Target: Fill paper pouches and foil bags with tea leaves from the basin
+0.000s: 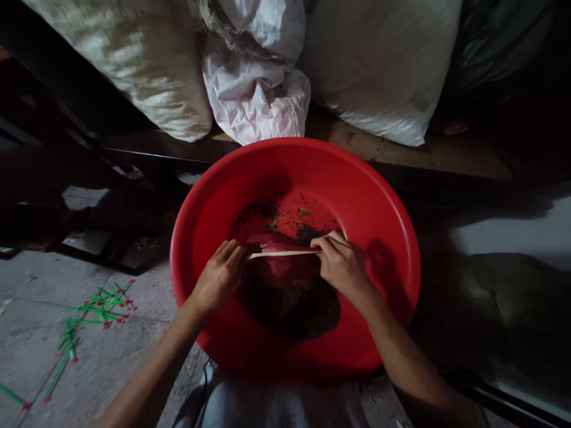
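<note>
A large red basin [294, 362] holds dark loose material [307, 312], with more crumbs scattered on its far inner floor. Over the middle of the basin hangs a reddish, see-through bag [281, 264] with a pale strip along its top edge. My left hand [220, 273] pinches the left end of that edge. The right end is gripped by my right hand [341, 261], fingers closed. Between the two hands the edge is stretched straight and level. What lies inside the bag is hard to make out.
Behind the basin, several white sacks [259, 101] rest on a low wooden ledge [383, 151]. Green sticks with red tips [98, 312] lie scattered on the grey floor [134, 351] at left. Dark furniture [107, 202] stands at the left. My knees are at the basin's near edge.
</note>
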{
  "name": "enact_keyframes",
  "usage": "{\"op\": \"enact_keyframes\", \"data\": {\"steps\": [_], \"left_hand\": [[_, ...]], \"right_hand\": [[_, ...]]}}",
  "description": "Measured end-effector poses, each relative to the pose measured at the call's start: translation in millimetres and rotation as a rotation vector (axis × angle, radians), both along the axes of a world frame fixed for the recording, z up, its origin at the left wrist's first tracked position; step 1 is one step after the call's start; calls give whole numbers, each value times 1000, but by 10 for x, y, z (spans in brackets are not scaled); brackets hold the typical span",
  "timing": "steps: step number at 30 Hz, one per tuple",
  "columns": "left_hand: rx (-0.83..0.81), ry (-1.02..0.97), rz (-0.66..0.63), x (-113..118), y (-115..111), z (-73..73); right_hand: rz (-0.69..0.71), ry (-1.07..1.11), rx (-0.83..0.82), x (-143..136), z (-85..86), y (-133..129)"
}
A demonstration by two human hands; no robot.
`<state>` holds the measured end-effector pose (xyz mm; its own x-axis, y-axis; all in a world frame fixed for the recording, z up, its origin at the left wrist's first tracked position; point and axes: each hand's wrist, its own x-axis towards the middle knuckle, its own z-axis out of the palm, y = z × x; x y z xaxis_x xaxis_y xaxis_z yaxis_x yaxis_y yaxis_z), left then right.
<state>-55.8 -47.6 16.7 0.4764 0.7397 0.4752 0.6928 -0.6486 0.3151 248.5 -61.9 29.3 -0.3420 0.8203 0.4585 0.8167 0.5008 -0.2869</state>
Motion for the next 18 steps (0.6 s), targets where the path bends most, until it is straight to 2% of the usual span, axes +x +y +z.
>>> {"op": "enact_keyframes", "data": {"steps": [3,5,7,10,14,18], "left_hand": [[-25,36,-35,-4,-26,49],[-13,38,-61,-2,-53,96],[21,10,-82,7,-78,118],[41,-61,-69,8,-98,77],[-49,-177,12,-49,-65,0],[-220,-234,70,-85,-67,-16]], "right_hand": [[47,3,-115,-137,220,-23],[77,-77,-135,-285,385,-35],[117,-199,-170,-432,467,-16],[184,-248,-234,-558,388,71],[160,-116,-155,-527,200,179],[255,40,-83,-438,215,155]]}}
